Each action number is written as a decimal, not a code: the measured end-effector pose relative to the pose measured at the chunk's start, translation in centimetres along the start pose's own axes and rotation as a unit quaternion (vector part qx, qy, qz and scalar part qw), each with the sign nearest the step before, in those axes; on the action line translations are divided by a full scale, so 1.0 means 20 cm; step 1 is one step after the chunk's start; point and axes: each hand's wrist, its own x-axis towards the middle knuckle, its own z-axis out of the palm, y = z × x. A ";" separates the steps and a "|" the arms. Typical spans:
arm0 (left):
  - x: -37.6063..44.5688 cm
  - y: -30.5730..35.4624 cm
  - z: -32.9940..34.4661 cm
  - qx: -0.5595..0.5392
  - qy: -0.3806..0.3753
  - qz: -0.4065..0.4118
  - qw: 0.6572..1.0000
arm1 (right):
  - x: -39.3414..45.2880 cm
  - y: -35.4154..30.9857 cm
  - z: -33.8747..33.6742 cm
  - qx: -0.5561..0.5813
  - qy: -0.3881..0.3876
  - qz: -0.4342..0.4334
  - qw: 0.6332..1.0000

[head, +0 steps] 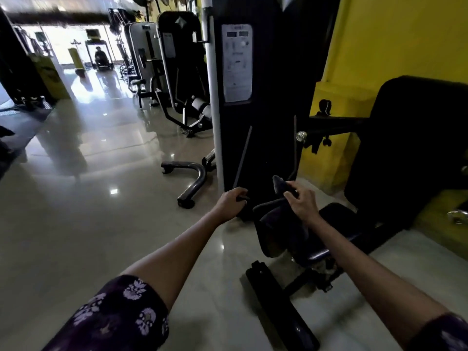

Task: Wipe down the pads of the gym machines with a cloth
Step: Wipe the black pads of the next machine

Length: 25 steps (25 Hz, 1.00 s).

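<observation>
Glossy pale tile floor (88, 198), strong window glare. Left hand (231, 202), arm outstretched, fingers curled shut around a dark handle (243, 198) beside the black weight-stack housing (273, 110). Cloth (279, 184): dark, soft, crumpled, one corner sticking up; it sits at the top of the matte black rounded pad (276, 224) (low on the machine, near the floor). Right hand (301, 201), palm down, fingers pinched closed on the cloth. Yellow wall (395, 39) behind.

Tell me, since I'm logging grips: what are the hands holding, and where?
The right hand pinches the dark cloth near its upper end. The left hand grips a dark handle on the machine.
</observation>
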 end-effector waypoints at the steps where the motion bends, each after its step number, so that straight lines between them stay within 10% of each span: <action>1: 0.12 -0.01 -0.03 0.012 -0.015 0.011 1.000 | 0.08 0.02 0.02 -0.002 0.013 0.011 1.000; 25: 2.27 0.74 0.56 -0.072 -0.275 0.330 0.900 | 1.29 0.76 -0.35 -0.131 0.313 0.140 0.930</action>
